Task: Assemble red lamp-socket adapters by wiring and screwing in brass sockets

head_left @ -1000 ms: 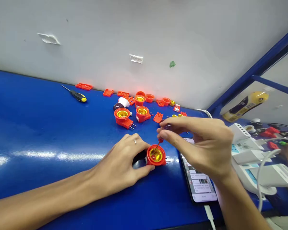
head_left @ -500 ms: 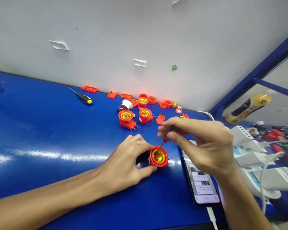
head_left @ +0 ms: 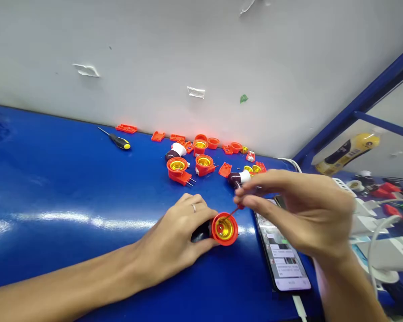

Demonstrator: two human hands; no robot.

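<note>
A red lamp socket [head_left: 225, 230] with a gold threaded shell sits on the blue table, its opening tilted toward me. My left hand [head_left: 176, 241] is closed around its left side, with thumb and index finger at the rim. A dark thing, partly hidden, lies under that hand's fingers. In my right hand [head_left: 298, 214] is a thin screwdriver [head_left: 241, 206] with a red collar, pinched between thumb and fingers. Its shaft slants down to the left into the socket; I cannot tell exactly where the tip rests.
Behind my hands are red lamp sockets [head_left: 177, 166], brown-and-white sockets [head_left: 245, 177] and loose red parts [head_left: 225, 170]. A black-yellow screwdriver [head_left: 119, 142] lies at the back left. On the right are a plugged-in phone [head_left: 287, 268], white chargers and cables, and a yellow bottle [head_left: 351, 152].
My right hand has moved right, and the screwdriver now leans lower. The red socket has tilted more toward me. A brown-and-white socket behind my right hand has come into sight.
</note>
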